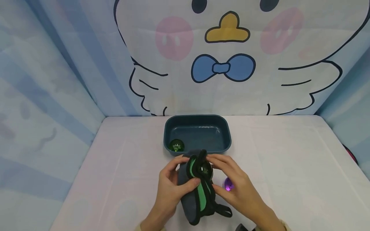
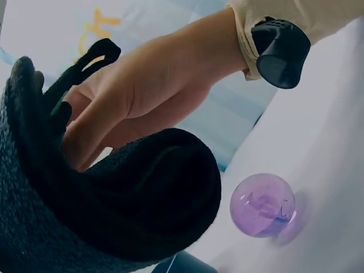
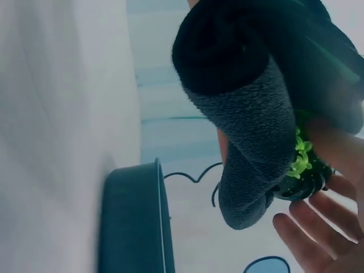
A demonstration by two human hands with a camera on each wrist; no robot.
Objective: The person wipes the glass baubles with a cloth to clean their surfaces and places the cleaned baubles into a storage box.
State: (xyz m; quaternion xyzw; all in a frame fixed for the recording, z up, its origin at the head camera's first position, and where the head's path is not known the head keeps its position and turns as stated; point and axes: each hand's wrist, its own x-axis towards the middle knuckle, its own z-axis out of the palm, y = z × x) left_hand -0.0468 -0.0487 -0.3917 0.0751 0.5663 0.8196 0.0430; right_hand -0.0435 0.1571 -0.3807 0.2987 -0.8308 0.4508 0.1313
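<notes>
Holding dark cloth (image 1: pixel 188 200) in left grip (image 1: pixel 170 190), green ball (image 1: pixel 206 169) in right grip (image 1: pixel 238 187); yellow "K" (image 2: pixel 101 23) on backdrop (image 1: pixel 95 57).

Right hand (image 3: pixel 344 244) on green ball (image 3: pixel 301 162), seemingly against fabric (image 3: pixel 250 125)

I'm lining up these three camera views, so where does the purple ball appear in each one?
Head: the purple ball is below and right of centre, partly hidden by the right hand.
Left wrist: the purple ball is lower right, on the white tabletop.
Right wrist: not in this picture.
Shared landmark: the dark cloth item, in all three views.
</notes>
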